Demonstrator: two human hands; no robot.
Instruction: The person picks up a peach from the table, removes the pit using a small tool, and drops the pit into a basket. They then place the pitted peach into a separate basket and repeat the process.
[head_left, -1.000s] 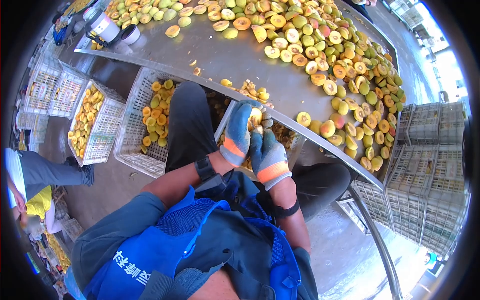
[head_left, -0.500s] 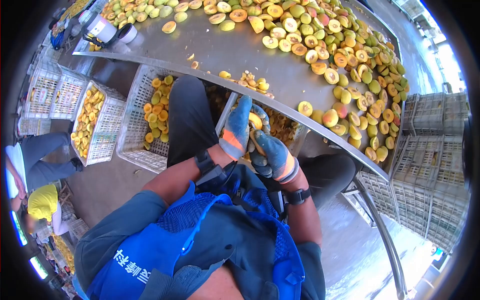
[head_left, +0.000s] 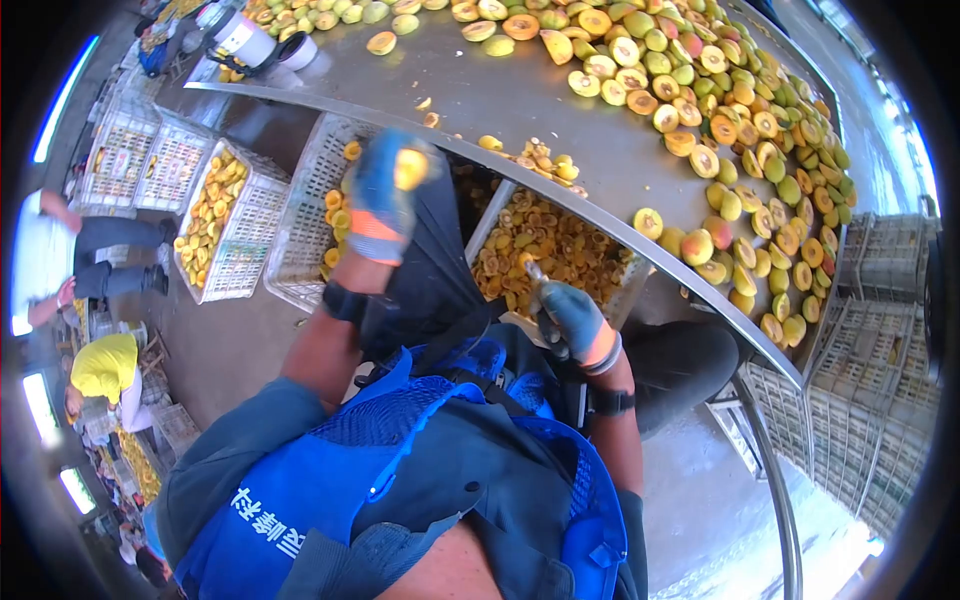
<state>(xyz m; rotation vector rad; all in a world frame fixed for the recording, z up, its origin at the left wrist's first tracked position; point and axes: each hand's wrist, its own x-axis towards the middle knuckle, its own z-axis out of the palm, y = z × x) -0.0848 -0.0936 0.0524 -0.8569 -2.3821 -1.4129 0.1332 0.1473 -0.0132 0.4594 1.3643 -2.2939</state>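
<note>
My left hand (head_left: 378, 190), in a blue and orange glove, is smeared by motion and raised over the crate (head_left: 308, 185) of cut fruit on the left. Its fingers are closed on a yellow peach half (head_left: 410, 168). In my right hand (head_left: 575, 318), gloved the same way, is a small pitting tool (head_left: 535, 270) with a metallic shaft. An orange bit of fruit shows at its tip. Below the tool, a crate (head_left: 495, 222) holds brownish pits and scraps (head_left: 545, 245). Most of the tool's handle is hidden in my fist.
A metal table (head_left: 450, 80) carries a large heap of halved peaches (head_left: 700, 110), with scraps (head_left: 540, 160) near its edge. A grey flask (head_left: 240, 38) lies at its left end. Stacked crates (head_left: 850, 370) stand right, a full fruit crate (head_left: 245, 240) left. Other people (head_left: 105, 370) are at far left.
My hands have moved apart. The left has swung left and up with the peach half; the right has dropped slightly with the pitting tool over the pit crate. The view has shifted a little.
</note>
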